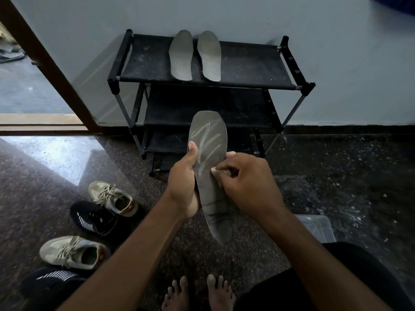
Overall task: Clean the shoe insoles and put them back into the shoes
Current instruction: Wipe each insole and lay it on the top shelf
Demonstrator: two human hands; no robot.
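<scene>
I note a flat, streaked grey insole (211,176), toe pointing far. Left hand (184,182) clamps its edge; right hand (249,180) pinches a pale wad (213,169).

Both bare forearms were extended forward from the lower edge of the view and brought together at the middle. The left hand (184,187) was turned palm inward, its thumb laid up the face of the insole (207,131) and its fingers wrapped behind the edge, so that the insole was gripped at mid-length. The right hand (249,178) was held back-up with its fingers curled, and a small pale piece (213,169) was pinched at the fingertips and pressed against the insole's face.
</scene>
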